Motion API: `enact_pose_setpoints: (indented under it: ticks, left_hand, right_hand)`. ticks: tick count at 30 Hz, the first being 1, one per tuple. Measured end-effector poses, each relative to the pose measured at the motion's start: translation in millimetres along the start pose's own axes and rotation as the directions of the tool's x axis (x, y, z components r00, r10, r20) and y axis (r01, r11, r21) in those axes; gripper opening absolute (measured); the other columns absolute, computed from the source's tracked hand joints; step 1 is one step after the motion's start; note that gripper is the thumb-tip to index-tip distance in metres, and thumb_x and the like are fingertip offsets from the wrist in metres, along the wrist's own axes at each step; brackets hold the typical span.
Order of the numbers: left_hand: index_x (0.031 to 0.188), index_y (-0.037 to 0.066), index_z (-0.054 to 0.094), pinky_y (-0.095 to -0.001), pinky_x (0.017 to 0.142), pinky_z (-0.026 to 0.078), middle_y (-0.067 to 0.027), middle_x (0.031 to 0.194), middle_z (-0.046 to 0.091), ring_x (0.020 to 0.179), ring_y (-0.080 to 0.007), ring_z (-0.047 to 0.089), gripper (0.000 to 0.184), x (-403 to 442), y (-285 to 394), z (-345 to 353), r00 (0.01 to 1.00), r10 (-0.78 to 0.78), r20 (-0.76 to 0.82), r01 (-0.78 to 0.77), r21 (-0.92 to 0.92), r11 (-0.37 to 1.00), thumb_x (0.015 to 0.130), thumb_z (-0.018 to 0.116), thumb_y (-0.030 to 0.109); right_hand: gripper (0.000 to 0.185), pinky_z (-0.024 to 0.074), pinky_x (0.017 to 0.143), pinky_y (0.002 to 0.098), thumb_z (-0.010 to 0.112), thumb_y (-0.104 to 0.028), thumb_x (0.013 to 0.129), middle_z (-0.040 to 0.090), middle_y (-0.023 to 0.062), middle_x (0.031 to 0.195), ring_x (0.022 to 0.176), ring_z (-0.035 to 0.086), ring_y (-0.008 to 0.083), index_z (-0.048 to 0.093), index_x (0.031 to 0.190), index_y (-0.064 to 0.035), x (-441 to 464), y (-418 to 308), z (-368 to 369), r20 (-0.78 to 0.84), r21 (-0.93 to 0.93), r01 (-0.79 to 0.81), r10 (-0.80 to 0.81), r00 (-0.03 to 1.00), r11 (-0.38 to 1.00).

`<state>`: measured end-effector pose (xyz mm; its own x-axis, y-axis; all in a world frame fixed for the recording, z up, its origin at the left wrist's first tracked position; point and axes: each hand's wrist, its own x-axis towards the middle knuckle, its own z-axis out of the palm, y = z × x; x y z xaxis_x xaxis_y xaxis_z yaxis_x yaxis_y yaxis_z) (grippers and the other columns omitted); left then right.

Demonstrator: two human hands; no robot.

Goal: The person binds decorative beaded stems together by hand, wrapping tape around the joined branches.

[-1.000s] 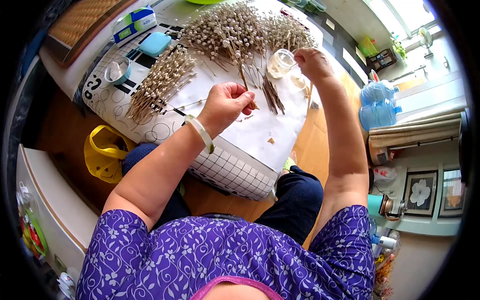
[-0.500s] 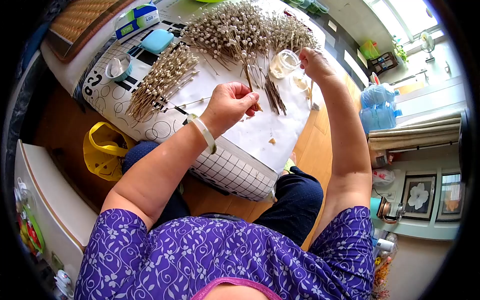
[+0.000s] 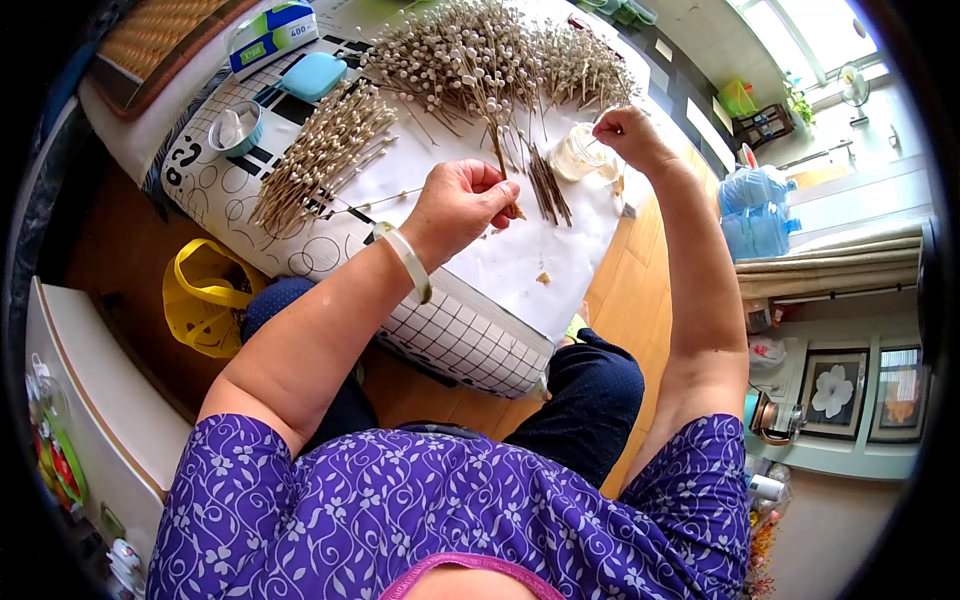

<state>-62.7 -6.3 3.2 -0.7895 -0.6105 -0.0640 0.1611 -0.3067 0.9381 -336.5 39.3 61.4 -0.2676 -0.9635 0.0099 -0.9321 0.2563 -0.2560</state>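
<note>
My left hand (image 3: 465,208) pinches a brown stem (image 3: 498,150) that rises toward a large pile of dried stems with pale buds (image 3: 450,55). My right hand (image 3: 630,135) has its fingers pressed together at the rim of an open clear jar (image 3: 578,152) holding something pale; what the fingers hold is too small to make out. Short bare brown sticks (image 3: 547,188) lie between my hands. A second bundle of budded stems (image 3: 325,155) rests on the left. Below my left hand sits a small tan scrap (image 3: 543,278).
Beyond the left bundle are a blue-rimmed bowl (image 3: 236,130), a light blue case (image 3: 313,77) and a tissue pack (image 3: 272,38). A yellow bag (image 3: 205,300) stands beside the table's left edge. Large blue water bottles (image 3: 755,210) are at the right.
My right hand has moved slightly down and nearer the jar's rim, and the jar shows slightly lower. My left hand has kept its pinch on the stem, nearly still.
</note>
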Motion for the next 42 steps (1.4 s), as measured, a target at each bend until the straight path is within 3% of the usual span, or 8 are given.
enact_pose_setpoints:
  ticks: [5, 12, 16, 18, 20, 24, 34, 42]
  left_hand:
    - [0.079, -0.004, 0.057, -0.0211, 0.054, 0.046, -0.0093, 0.069, 0.060, 0.059, -0.0111, 0.056, 0.016, 1, 1, 1, 1.000, -0.012, 0.002, 0.011, 0.017, 1.000, 0.080, 0.060, 0.012]
    - [0.079, -0.003, 0.057, -0.0214, 0.055, 0.046, -0.0098, 0.070, 0.061, 0.060, -0.0115, 0.057, 0.015, 3, 3, -2, 0.999, 0.028, -0.040, -0.029, -0.016, 0.999, 0.080, 0.059, 0.011]
    - [0.079, -0.003, 0.057, -0.0217, 0.057, 0.047, -0.0100, 0.071, 0.061, 0.061, -0.0122, 0.057, 0.014, 2, 4, -3, 0.997, 0.036, -0.066, -0.038, -0.028, 0.999, 0.080, 0.058, 0.011]
    - [0.079, -0.003, 0.057, -0.0219, 0.058, 0.048, -0.0101, 0.071, 0.061, 0.061, -0.0124, 0.058, 0.014, 3, 4, -3, 0.997, 0.030, -0.075, -0.034, -0.050, 0.998, 0.081, 0.058, 0.011]
    - [0.079, -0.003, 0.057, -0.0222, 0.059, 0.049, -0.0102, 0.071, 0.061, 0.062, -0.0127, 0.058, 0.014, 4, 4, -3, 0.996, 0.018, -0.088, -0.025, -0.072, 0.997, 0.081, 0.058, 0.011]
    - [0.079, -0.004, 0.057, -0.0228, 0.060, 0.050, -0.0104, 0.072, 0.061, 0.062, -0.0132, 0.059, 0.015, 5, -1, -1, 0.995, 0.007, -0.103, -0.017, -0.095, 0.995, 0.082, 0.057, 0.011]
    - [0.078, -0.002, 0.057, -0.0212, 0.058, 0.049, -0.0089, 0.071, 0.061, 0.061, -0.0120, 0.058, 0.015, 5, -5, 0, 0.994, -0.043, -0.103, 0.024, -0.173, 0.985, 0.081, 0.058, 0.012]
    - [0.078, -0.002, 0.056, -0.0213, 0.058, 0.049, -0.0093, 0.071, 0.061, 0.059, -0.0125, 0.058, 0.016, 4, -6, 0, 0.995, -0.045, -0.093, 0.027, -0.184, 0.983, 0.081, 0.059, 0.013]
  right_hand:
    - [0.009, 0.0460, 0.064, 0.0346, 0.060, -0.021, 0.071, 0.060, 0.0081, 0.077, 0.073, 0.058, 0.0254, 0.062, 0.075, -0.0122, 5, -4, 13, -0.025, -0.231, 0.054, -0.062, 0.998, 0.972]
    - [0.009, 0.0456, 0.065, 0.0347, 0.056, -0.020, 0.074, 0.060, 0.0083, 0.079, 0.074, 0.058, 0.0259, 0.061, 0.077, -0.0134, 8, -11, 19, 0.063, -0.374, -0.019, 0.046, 0.997, 0.927]
    - [0.012, 0.0454, 0.066, 0.0354, 0.054, -0.020, 0.077, 0.061, 0.0092, 0.078, 0.074, 0.059, 0.0252, 0.059, 0.077, -0.0099, -23, -22, -9, -0.175, -0.432, -0.011, -0.072, 0.982, 0.902]
    - [0.013, 0.0459, 0.063, 0.0346, 0.056, -0.021, 0.077, 0.060, 0.0104, 0.075, 0.070, 0.059, 0.0249, 0.059, 0.077, -0.0078, -52, -40, -21, -0.372, -0.365, -0.003, -0.142, 0.917, 0.931]
    - [0.011, 0.0454, 0.055, 0.0301, 0.060, -0.016, 0.076, 0.058, 0.0104, 0.069, 0.059, 0.057, 0.0219, 0.058, 0.075, -0.0053, -81, -66, -14, -0.497, -0.033, 0.085, -0.090, 0.863, 0.996]
    - [0.011, 0.0406, 0.046, 0.0229, 0.064, -0.009, 0.074, 0.051, 0.0052, 0.058, 0.047, 0.049, 0.0117, 0.055, 0.069, -0.0048, -127, -118, 35, -0.551, 0.331, 0.191, 0.025, 0.834, 0.924]
    - [0.015, 0.0403, 0.043, 0.0250, 0.064, -0.008, 0.072, 0.051, 0.0061, 0.056, 0.045, 0.050, 0.0147, 0.052, 0.063, -0.0050, -128, -131, 63, -0.626, 0.327, 0.227, 0.030, 0.779, 0.917]
    - [0.018, 0.0399, 0.042, 0.0296, 0.064, -0.009, 0.070, 0.051, 0.0063, 0.056, 0.046, 0.051, 0.0219, 0.049, 0.061, -0.0065, -124, -133, 63, -0.625, 0.146, 0.265, -0.119, 0.772, 0.953]
